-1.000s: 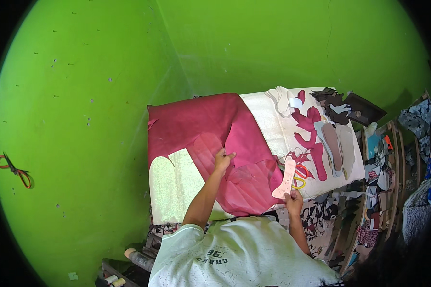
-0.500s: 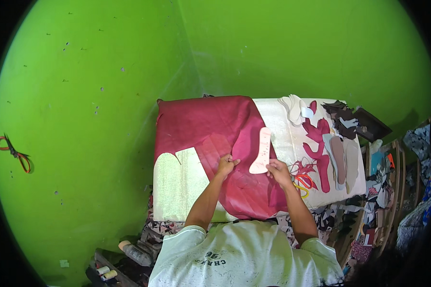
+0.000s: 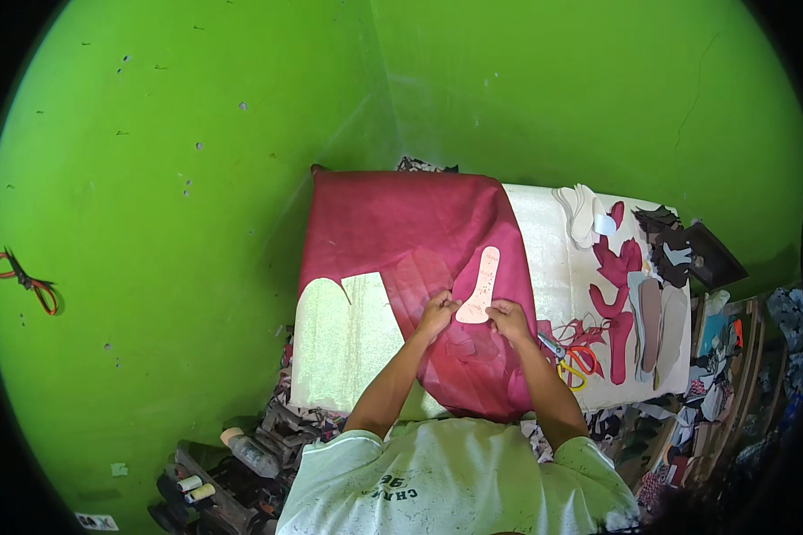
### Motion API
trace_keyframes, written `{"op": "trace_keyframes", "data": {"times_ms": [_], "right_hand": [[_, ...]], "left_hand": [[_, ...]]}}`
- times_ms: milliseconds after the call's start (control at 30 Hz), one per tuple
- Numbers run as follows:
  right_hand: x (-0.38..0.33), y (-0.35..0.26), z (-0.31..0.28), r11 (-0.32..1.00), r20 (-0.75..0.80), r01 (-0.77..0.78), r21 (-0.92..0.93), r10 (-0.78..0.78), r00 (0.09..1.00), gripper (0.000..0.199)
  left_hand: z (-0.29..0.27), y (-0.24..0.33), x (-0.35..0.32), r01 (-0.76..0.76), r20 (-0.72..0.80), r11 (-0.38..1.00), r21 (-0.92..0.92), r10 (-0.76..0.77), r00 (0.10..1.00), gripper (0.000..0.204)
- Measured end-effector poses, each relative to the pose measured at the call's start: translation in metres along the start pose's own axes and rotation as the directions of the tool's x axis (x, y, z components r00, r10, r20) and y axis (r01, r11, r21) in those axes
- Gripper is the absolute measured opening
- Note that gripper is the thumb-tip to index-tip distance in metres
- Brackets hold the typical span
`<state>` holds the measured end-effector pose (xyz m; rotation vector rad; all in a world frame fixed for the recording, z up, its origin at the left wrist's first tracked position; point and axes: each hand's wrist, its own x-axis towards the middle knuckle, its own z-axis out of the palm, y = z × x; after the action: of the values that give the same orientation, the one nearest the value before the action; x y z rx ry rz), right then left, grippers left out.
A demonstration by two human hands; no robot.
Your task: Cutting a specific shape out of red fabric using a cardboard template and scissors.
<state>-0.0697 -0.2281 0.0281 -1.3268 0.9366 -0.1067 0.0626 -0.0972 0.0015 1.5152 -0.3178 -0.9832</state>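
A pale, sole-shaped pattern (image 3: 478,287) with small dark marks lies over a dark red sheet of leather-like material (image 3: 401,209). My right hand (image 3: 509,321) pinches the pattern's wide lower end from the right. At the opposite edge of that end, my left hand (image 3: 436,315) is closed, its thumb and fingertips against the pattern. Beneath both hands the sheet is creased and partly folded, with a lighter red area near my left hand. Scissors (image 3: 569,355) with red and yellow handles rest just right of my right forearm, beside thin red scraps (image 3: 583,332).
Cut red pieces (image 3: 620,343), grey and brown sole shapes (image 3: 649,325) and a stack of cream soles (image 3: 578,214) lie on the pale table covering (image 3: 549,259). Dark scraps and a tray (image 3: 716,254) sit at the far right corner. Another pair of scissors (image 3: 27,283) hangs on the green wall.
The pattern has come down from a raised position onto the red sheet, slightly left relative to the table. My hands have drawn closer together, and my left hand has reached the pattern's edge.
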Motion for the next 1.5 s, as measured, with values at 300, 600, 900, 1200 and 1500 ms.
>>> {"op": "trace_keyframes", "data": {"times_ms": [300, 600, 900, 1200, 1500], "right_hand": [[0.016, 0.01, -0.004, 0.961, -0.029, 0.151, -0.232, -0.162, 0.986, 0.012], [0.01, -0.011, 0.001, 0.691, -0.059, 0.094, -0.717, -0.194, 0.979, 0.019], [0.003, -0.036, 0.012, 0.508, -0.086, -0.06, -0.859, -0.027, 0.996, 0.025], [-0.033, -0.066, 0.029, 0.471, -0.217, -0.128, -0.873, -0.14, 0.966, 0.04], [-0.056, -0.011, 0.024, 0.296, 0.162, 0.368, -0.881, -0.542, 0.825, 0.063]], "left_hand": [[0.014, 0.029, 0.007, 0.141, 0.118, 0.986, -0.085, -0.13, 0.984, 0.031], [0.014, 0.008, 0.01, 0.049, 0.132, 0.991, -0.125, -0.032, 0.991, 0.029], [0.015, 0.004, 0.008, 0.077, 0.104, 0.995, -0.07, -0.07, 0.992, 0.026], [0.024, 0.013, 0.009, 0.112, -0.001, 0.994, 0.013, -0.112, 0.994, 0.025], [0.025, 0.018, 0.003, 0.113, -0.027, 0.993, -0.036, -0.114, 0.993, 0.024]]}}
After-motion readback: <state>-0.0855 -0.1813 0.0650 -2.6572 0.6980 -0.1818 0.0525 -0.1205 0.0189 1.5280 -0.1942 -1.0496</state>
